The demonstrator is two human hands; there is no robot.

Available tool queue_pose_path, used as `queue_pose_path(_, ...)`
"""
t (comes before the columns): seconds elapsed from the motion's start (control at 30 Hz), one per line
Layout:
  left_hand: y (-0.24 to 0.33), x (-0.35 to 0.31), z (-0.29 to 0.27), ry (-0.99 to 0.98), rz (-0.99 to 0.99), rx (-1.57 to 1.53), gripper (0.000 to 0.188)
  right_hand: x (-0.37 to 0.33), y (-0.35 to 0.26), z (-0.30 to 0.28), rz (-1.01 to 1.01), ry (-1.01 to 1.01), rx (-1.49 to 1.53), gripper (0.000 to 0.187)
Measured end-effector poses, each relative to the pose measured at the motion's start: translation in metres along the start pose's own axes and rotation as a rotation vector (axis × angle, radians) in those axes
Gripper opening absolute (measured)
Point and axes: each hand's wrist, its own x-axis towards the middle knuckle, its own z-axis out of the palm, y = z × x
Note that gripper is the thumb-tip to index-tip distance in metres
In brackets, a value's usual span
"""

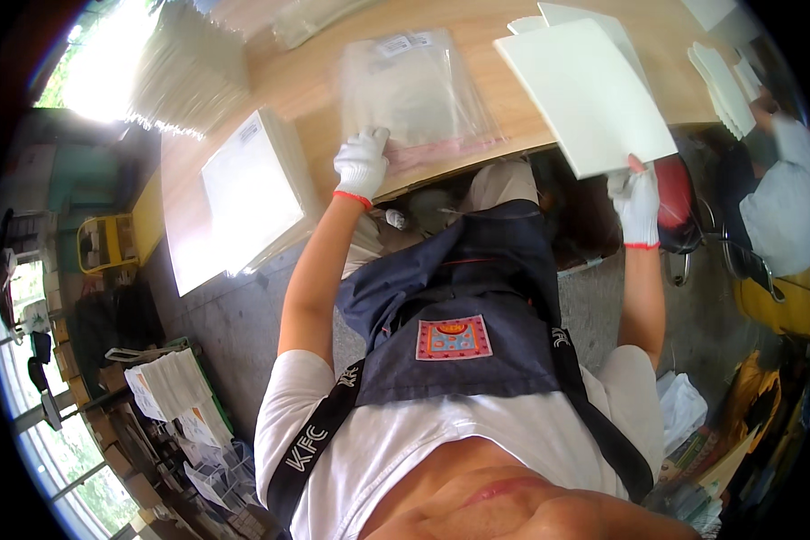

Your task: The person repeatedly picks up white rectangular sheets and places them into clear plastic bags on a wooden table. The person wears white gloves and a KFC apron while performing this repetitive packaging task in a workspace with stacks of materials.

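A pile of clear plastic bags (405, 85) with a printed label lies on the wooden table in front of me. My left hand (362, 165), in a white knit glove with a red cuff, is at its near left corner, fingers bent and closed on the edge of a bag. My right hand (637, 200), gloved the same way with a bare fingertip showing, grips the near corner of a white rectangular board (589, 99). That board extends over the table's near edge, above more white sheets (607, 27) that it partly covers.
On the table's left stands a stack of bagged white sheets (256, 180); behind it rises a tall pile of clear packets (189, 72). Further white pieces (722, 85) lie far right, near another person (783, 193). A red-and-black chair (678, 202) is beside my right hand.
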Motion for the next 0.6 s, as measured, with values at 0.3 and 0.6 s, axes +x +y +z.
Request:
queue_pose_path(0.3, -0.034, -0.007, 0.034, 0.134, 0.055, -0.549, 0.036, -0.081, 0.066, 0.053, 0.530, -0.263, 0.086, 0.048)
queue_pose_path(0.6, -0.021, -0.023, 0.020, 0.311, 0.050, -0.392, 0.033, -0.089, 0.121, 0.045, 0.473, -0.081, 0.342, 0.026)
